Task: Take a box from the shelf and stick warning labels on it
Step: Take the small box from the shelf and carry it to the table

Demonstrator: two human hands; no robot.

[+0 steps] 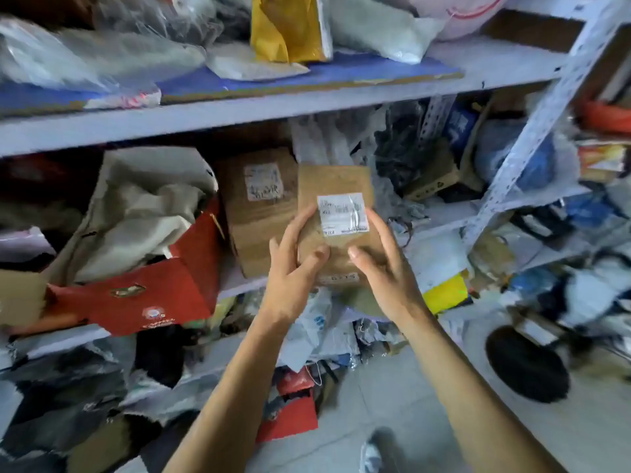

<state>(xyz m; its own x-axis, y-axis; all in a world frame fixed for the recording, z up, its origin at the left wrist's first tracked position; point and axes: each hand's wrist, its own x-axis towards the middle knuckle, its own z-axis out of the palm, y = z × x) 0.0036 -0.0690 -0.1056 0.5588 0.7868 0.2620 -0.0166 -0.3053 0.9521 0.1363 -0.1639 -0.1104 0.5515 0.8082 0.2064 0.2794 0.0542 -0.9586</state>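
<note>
A small brown cardboard box [336,182] with a white shipping label on its face is held upright in front of the middle shelf [239,283]. My left hand [290,268] grips its lower left side, thumb across the front. My right hand [382,264] holds its lower right side, thumb pressed on the front below the label. A second, larger brown box [259,213] with its own white label stands just behind and to the left on the shelf. No warning labels are visible.
The white metal shelving [218,114] is crammed with plastic bags, a red carton [153,298], beige cloth and a yellow mailer [286,29] above. A slotted upright [532,131] stands to the right. Bags spill over the tiled floor; a black round object [526,363] lies at right.
</note>
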